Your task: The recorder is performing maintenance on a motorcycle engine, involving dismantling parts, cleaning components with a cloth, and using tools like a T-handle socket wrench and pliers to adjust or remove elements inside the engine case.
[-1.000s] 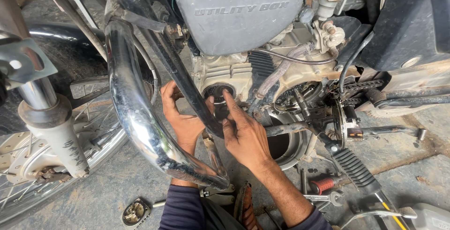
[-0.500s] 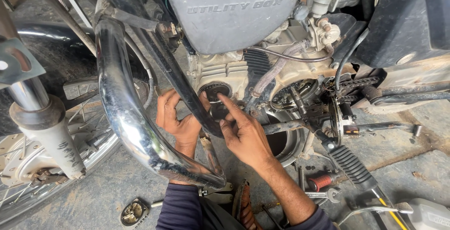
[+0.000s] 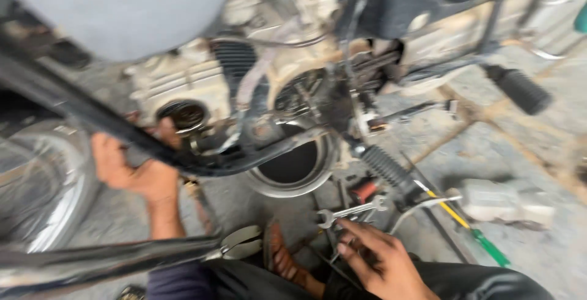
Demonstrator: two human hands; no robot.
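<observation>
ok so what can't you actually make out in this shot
- Head view, left hand: its fingertips lie behind the dark frame tube, so its grip is hidden.
- Right hand: motion blur hides whether its fingers touch the spanner; the bottom edge cuts off the wrist.
- Round engine opening: blurred, inside unreadable.
- Grey tank: cut off by the top edge.
- Green-handled screwdriver: its tip is lost in blur.

shiny metal spanner (image 3: 351, 211), rough concrete floor (image 3: 489, 153)
</observation>
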